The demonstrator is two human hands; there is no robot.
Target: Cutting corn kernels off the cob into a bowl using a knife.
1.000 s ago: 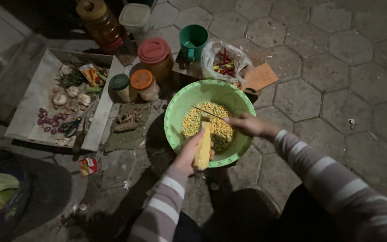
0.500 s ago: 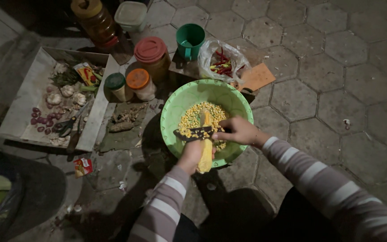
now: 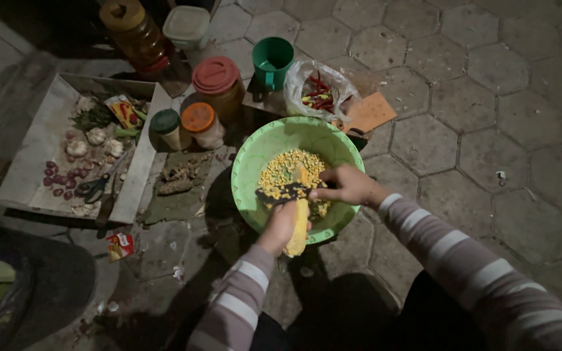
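Dim, grey hexagonal paving stones are seen from the head view, laid outdoors and littered with scraps. A round, smooth green plastic bowl is set on them, heaped with loose yellow kernels. A pale yellow corn cob is gripped at its lower end by the left hand and leaned over the bowl's near rim. A dark-bladed knife is clasped in the right hand, laid across the cob just above the left hand. Beyond both hands, lidded jars and a green mug are grouped.
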